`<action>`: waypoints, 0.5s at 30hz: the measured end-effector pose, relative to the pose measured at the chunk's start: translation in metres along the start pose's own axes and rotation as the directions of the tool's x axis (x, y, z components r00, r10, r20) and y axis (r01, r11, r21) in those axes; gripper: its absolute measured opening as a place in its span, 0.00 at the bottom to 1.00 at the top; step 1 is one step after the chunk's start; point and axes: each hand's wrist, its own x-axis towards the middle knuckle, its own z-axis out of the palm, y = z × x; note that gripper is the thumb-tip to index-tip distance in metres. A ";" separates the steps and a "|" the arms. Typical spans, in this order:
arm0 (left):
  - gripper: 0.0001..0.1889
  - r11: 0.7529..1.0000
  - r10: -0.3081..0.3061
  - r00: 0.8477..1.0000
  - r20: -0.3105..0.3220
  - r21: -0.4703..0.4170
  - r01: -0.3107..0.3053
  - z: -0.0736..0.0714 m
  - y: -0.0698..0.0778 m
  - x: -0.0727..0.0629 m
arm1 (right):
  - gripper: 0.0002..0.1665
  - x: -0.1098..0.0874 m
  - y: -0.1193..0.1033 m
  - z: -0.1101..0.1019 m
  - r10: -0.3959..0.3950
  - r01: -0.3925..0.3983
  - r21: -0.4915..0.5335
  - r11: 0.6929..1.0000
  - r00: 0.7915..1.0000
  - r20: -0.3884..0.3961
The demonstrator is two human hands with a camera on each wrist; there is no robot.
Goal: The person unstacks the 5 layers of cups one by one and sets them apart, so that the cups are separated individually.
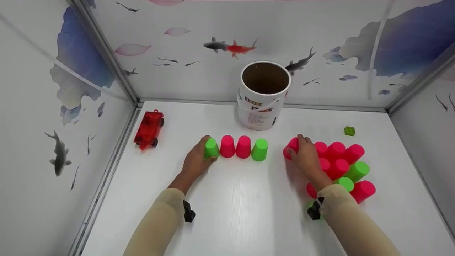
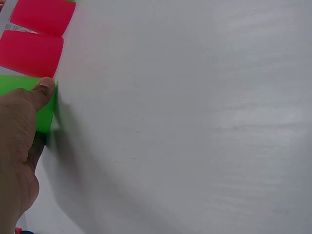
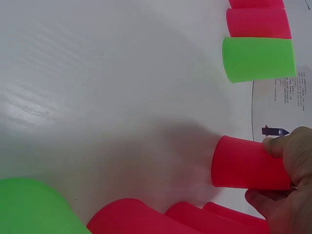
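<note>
My left hand (image 1: 197,159) grips a green cup (image 1: 212,148) that stands upside down at the left end of a short row. Beside it in the row stand two pink cups (image 1: 227,146) and another green cup (image 1: 260,150). In the left wrist view the thumb lies along the rim of the held green cup (image 2: 45,113). To the right, my right hand (image 1: 305,156) pinches a pink cup (image 1: 291,148) between thumb and fingers. The right wrist view shows this pink cup (image 3: 248,165) apart from the row's green cup (image 3: 259,59).
Several pink cups (image 1: 336,150) and green cups (image 1: 358,171) cluster under and beside the right forearm. Behind the row stands a white bucket (image 1: 257,119). A red toy car (image 1: 149,129) sits at the back left, and a small green block (image 1: 349,131) at the back right.
</note>
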 end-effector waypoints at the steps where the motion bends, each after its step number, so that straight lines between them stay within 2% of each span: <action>1: 0.46 1.000 0.001 1.000 -0.001 0.001 -0.001 0.000 0.000 0.000 | 0.54 0.000 0.000 0.000 -0.001 0.001 -0.006 1.000 1.000 0.004; 6: 0.46 1.000 -0.007 1.000 0.002 0.008 0.007 0.001 0.001 0.001 | 0.56 0.001 -0.001 0.000 0.012 -0.012 -0.016 1.000 1.000 0.022; 10: 0.46 1.000 -0.017 1.000 0.008 0.019 0.016 0.003 0.000 0.001 | 0.59 -0.003 -0.003 0.000 0.007 -0.007 -0.010 1.000 1.000 0.008; 13: 0.46 1.000 -0.018 1.000 0.005 0.018 0.018 0.003 0.000 0.001 | 0.59 -0.007 -0.006 0.003 -0.073 0.072 -0.031 0.997 0.996 -0.057; 15: 0.46 1.000 -0.017 1.000 0.001 0.014 0.017 0.002 0.001 0.000 | 0.57 -0.010 -0.010 0.005 -0.159 0.154 -0.049 0.987 0.980 -0.116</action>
